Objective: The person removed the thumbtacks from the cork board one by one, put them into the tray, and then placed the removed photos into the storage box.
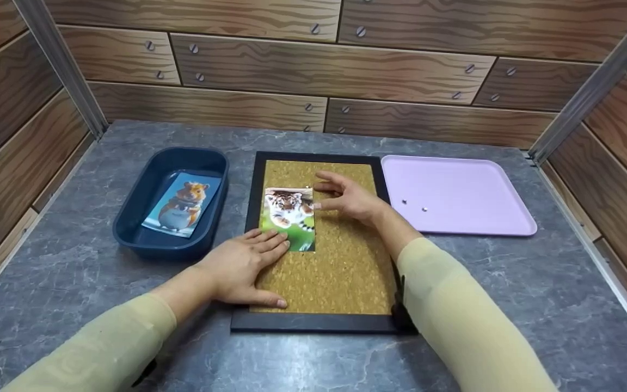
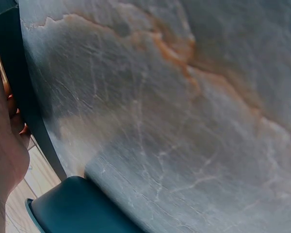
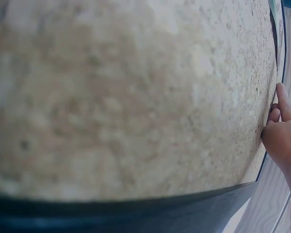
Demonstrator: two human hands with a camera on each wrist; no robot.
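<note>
A tiger picture lies on the left part of a black-framed cork board. My left hand rests flat across the board's left edge, its fingertips on the picture's lower left corner. At the picture's upper right edge is my right hand, thumb touching the edge and the other fingers loosely bent just above the cork. A tiny light spot shows near the top right corner, too small to make out. In the right wrist view the right hand appears beside the cork surface; the left wrist view shows part of the left hand.
To the left stands a dark blue bin holding a hamster picture. A lilac tray lies right of the board, with two small metallic pieces on it. Wood-patterned walls enclose the grey marbled table.
</note>
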